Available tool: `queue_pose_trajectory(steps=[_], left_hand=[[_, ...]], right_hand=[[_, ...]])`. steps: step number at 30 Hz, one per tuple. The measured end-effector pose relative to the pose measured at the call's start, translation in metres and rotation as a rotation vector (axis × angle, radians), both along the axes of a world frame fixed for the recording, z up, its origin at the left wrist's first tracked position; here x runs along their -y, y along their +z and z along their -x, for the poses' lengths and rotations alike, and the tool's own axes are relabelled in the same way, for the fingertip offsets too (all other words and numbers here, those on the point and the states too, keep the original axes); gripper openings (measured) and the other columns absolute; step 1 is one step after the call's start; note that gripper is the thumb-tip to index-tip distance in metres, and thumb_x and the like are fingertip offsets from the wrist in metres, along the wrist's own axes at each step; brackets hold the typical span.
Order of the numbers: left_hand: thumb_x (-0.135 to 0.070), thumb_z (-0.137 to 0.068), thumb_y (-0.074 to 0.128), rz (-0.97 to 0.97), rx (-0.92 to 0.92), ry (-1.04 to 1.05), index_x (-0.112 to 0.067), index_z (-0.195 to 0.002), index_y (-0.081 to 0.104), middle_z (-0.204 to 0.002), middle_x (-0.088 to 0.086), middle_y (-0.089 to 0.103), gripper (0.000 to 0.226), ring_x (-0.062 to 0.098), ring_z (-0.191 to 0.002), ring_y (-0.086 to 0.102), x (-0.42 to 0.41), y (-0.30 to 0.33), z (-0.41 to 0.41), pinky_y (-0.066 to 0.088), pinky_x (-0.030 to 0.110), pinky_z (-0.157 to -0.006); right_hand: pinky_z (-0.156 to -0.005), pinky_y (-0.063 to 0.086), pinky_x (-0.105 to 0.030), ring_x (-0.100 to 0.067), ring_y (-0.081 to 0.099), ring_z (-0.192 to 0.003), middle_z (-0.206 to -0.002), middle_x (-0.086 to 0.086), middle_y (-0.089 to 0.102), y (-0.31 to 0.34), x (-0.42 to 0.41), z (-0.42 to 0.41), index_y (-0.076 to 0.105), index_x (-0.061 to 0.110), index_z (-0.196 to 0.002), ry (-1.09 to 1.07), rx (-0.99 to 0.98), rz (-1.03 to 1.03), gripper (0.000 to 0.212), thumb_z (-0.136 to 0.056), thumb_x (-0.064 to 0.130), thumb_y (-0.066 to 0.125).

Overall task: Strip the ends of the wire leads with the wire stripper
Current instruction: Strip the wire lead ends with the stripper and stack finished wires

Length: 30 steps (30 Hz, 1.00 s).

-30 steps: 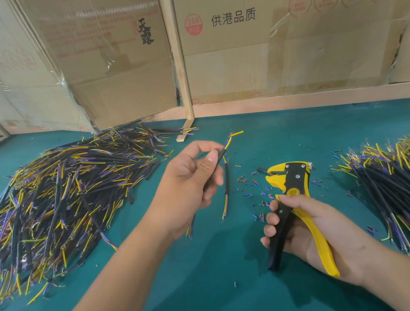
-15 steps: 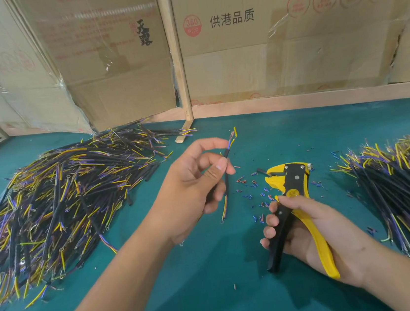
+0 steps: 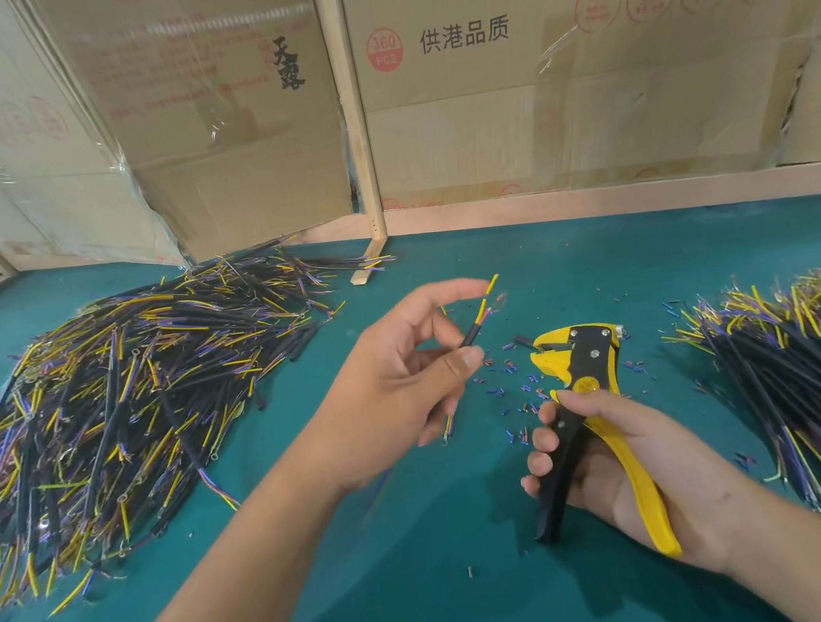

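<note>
The left hand (image 3: 387, 391) is raised over the green worktop (image 3: 429, 567) and pinches a short black cable (image 3: 471, 337) between the thumb and the curled fingers (image 3: 430, 360), while the forefinger is stretched out above it. The cable's upper end points up and to the right, fanning into a yellow lead and thinner coloured leads whose tips are blurred; its lower end shows below the hand with more short coloured leads. The right hand (image 3: 623, 460) grips the wire stripper (image 3: 584, 393) by its black and yellow handles, fingers wrapped round the black one, the yellow one lying across the palm. The tool's yellow and black head points up and away from the person, just to the right of the cable end and not touching it. Small blue and red bits of insulation (image 3: 521, 390) are scattered on the worktop between the two hands. A large heap of cables (image 3: 115, 409) lies to the left and a second heap (image 3: 808, 365) to the right, both well apart from the hands. Cardboard boxes (image 3: 577, 83) stand along the back edge.
</note>
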<state>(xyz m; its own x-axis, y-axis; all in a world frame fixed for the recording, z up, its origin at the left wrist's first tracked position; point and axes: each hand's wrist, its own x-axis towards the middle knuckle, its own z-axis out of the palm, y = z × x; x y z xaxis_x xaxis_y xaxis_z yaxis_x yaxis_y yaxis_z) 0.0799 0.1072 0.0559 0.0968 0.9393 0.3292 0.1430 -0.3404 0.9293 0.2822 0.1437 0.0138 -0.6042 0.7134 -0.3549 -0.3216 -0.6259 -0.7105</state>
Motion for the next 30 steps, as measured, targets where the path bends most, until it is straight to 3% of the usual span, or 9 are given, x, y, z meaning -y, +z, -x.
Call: queue_pose_trajectory(steps=[4,10,16,20,22,26,30], left_hand=[[-0.02,-0.103,0.049,0.036,0.011,0.045,-0.029,-0.121,0.058,-0.08,-0.004,0.052,0.022,0.008,-0.046,0.029,-0.002,0.001,-0.004,0.028,0.014,-0.042],[-0.01,-0.108,0.039,-0.038,-0.12,0.038,-0.026,-0.129,0.049,-0.08,0.0,0.056,0.028,0.011,-0.044,0.03,0.0,0.0,-0.002,0.032,0.014,-0.046],[-0.008,-0.108,0.038,-0.08,-0.074,0.043,-0.024,-0.104,0.059,-0.082,-0.002,0.056,0.026,0.01,-0.046,0.029,-0.002,-0.001,-0.002,0.029,0.014,-0.044],[-0.015,-0.1,0.046,-0.061,-0.009,0.043,-0.026,-0.095,0.061,-0.075,-0.003,0.05,0.02,0.009,-0.047,0.025,-0.002,0.001,-0.003,0.025,0.015,-0.043],[-0.024,-0.098,0.052,-0.111,-0.068,0.052,-0.023,-0.096,0.06,-0.071,0.0,0.043,0.009,0.005,-0.048,0.028,0.0,0.002,-0.004,0.028,0.012,-0.047],[-0.032,-0.096,0.057,-0.24,-0.221,0.118,-0.027,-0.083,0.056,-0.063,-0.013,0.037,0.014,0.002,-0.053,0.031,0.005,0.001,-0.009,0.028,0.011,-0.053],[-0.031,-0.093,0.066,-0.357,-0.323,0.222,-0.024,-0.081,0.058,-0.054,0.004,0.031,0.016,0.013,-0.05,0.026,0.009,0.001,-0.015,0.024,0.015,-0.05]], right_hand=[[-0.068,0.056,-0.046,-0.028,0.05,-0.062,-0.073,-0.013,0.05,-0.001,0.0,0.0,0.06,0.005,-0.083,0.001,0.001,-0.004,0.019,-0.084,0.024,0.061],[-0.066,0.057,-0.044,-0.029,0.051,-0.061,-0.073,-0.013,0.05,-0.002,-0.001,0.0,0.061,0.005,-0.083,0.003,-0.007,0.003,0.019,-0.083,0.024,0.062],[-0.067,0.058,-0.044,-0.029,0.051,-0.062,-0.073,-0.013,0.05,-0.003,-0.003,0.0,0.062,0.005,-0.082,0.013,-0.012,-0.008,0.02,-0.082,0.025,0.064],[-0.067,0.057,-0.045,-0.029,0.051,-0.062,-0.073,-0.013,0.049,-0.003,-0.002,-0.001,0.062,0.005,-0.079,0.017,-0.016,-0.014,0.02,-0.081,0.025,0.065],[-0.066,0.057,-0.045,-0.029,0.051,-0.063,-0.074,-0.013,0.05,-0.002,-0.002,-0.001,0.062,0.005,-0.081,0.02,-0.018,-0.007,0.019,-0.082,0.024,0.064],[-0.067,0.059,-0.044,-0.029,0.051,-0.062,-0.074,-0.014,0.05,-0.002,-0.002,-0.001,0.062,0.005,-0.082,0.016,-0.023,0.003,0.019,-0.083,0.024,0.063],[-0.066,0.058,-0.045,-0.03,0.052,-0.063,-0.075,-0.015,0.05,-0.002,-0.002,-0.001,0.061,0.004,-0.084,0.016,-0.029,0.003,0.019,-0.084,0.023,0.062]])
